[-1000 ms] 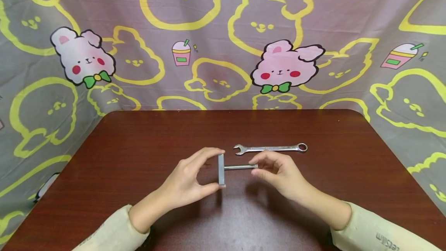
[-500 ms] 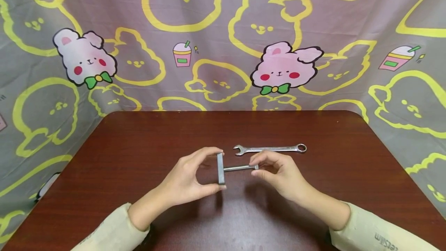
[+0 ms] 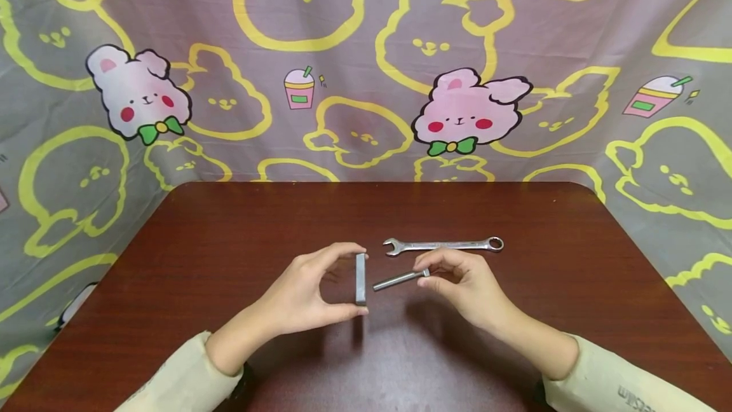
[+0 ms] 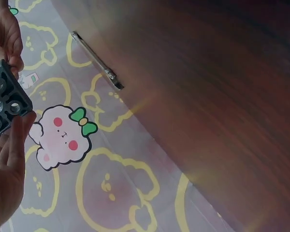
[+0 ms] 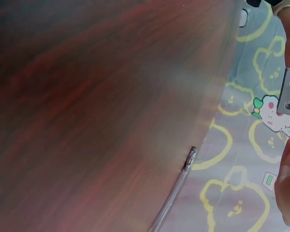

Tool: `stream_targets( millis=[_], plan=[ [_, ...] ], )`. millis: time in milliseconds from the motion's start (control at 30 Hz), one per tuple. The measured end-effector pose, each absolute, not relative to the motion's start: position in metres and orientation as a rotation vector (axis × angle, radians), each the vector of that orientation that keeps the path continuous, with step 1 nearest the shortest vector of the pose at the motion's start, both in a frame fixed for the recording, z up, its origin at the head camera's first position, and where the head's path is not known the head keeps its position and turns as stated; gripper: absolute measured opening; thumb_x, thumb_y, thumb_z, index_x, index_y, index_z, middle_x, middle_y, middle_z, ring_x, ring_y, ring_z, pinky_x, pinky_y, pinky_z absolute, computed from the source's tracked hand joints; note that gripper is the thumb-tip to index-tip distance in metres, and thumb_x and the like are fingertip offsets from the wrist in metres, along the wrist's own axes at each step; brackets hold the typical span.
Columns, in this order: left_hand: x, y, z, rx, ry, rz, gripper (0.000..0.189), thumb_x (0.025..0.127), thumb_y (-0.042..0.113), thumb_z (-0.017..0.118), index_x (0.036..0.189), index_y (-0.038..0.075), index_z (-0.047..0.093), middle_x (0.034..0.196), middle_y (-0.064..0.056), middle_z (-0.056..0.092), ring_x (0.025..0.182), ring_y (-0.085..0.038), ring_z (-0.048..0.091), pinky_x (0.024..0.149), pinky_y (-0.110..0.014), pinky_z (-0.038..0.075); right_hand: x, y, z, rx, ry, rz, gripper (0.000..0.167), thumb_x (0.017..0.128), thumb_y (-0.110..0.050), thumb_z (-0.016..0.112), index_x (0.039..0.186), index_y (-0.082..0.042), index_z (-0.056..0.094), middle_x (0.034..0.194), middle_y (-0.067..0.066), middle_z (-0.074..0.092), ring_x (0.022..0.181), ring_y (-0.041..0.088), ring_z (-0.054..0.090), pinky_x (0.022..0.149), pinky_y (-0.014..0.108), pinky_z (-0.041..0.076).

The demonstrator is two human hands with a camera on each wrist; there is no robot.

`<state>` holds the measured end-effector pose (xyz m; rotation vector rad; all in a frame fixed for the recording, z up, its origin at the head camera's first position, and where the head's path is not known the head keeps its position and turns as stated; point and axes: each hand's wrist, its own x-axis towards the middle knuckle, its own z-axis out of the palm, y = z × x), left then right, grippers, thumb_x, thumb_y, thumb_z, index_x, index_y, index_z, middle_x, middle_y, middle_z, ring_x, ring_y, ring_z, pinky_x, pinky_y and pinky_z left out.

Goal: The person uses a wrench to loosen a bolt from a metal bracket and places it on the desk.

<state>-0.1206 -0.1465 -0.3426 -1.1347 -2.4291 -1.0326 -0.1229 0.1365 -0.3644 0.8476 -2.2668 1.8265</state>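
Between thumb and fingers my left hand [image 3: 300,291] holds a grey metal plate [image 3: 361,280] on edge, above the table. Seen in the left wrist view, the plate [image 4: 9,94] has several round holes. My right hand [image 3: 466,281] pinches a silver bolt [image 3: 397,280] near its head. The bolt's shank points left toward the plate and tilts down, with a small gap between its tip and the plate in the head view. In the right wrist view the plate [image 5: 289,89] and the right hand [image 5: 287,188] show only at the right edge.
A combination wrench [image 3: 443,245] lies on the dark red-brown table [image 3: 257,215], just beyond my right hand. Behind the table's far edge hangs a patterned cloth [image 3: 354,68] with cartoon rabbits; it also runs along both sides.
The bolt has come away from the plate, moving slightly right with my right hand, and its tip now dips lower. My left hand with the plate has barely moved.
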Motion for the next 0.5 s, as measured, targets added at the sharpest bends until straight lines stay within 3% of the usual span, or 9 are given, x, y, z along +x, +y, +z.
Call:
stream_targets(
  millis=[267, 500],
  plan=[
    [-0.127, -0.150, -0.345, -1.054, -2.500, -0.959, 0.077, 0.066, 0.034, 0.092, 0.132, 0.019, 0.056, 0.121, 0.006, 0.069, 0.098, -0.010, 0.067, 0.081, -0.035, 0.059, -0.128, 0.138, -0.365, 0.803, -2.312, 1.807, 0.019, 0.078, 0.010, 0.075, 0.096, 0.004, 0.070, 0.095, -0.018, 0.070, 0.083, -0.002, 0.066, 0.071, 0.018, 0.059],
    [-0.137, -0.154, -0.349, -1.020, -2.531, -0.959, 0.076, 0.067, 0.033, 0.092, 0.132, 0.018, 0.056, 0.123, 0.006, 0.068, 0.105, -0.013, 0.067, 0.083, -0.033, 0.059, -0.133, 0.142, -0.367, 0.750, -2.370, 1.789, 0.019, 0.079, 0.007, 0.076, 0.098, 0.003, 0.071, 0.091, -0.016, 0.070, 0.079, -0.001, 0.065, 0.067, 0.018, 0.058]
  ],
)
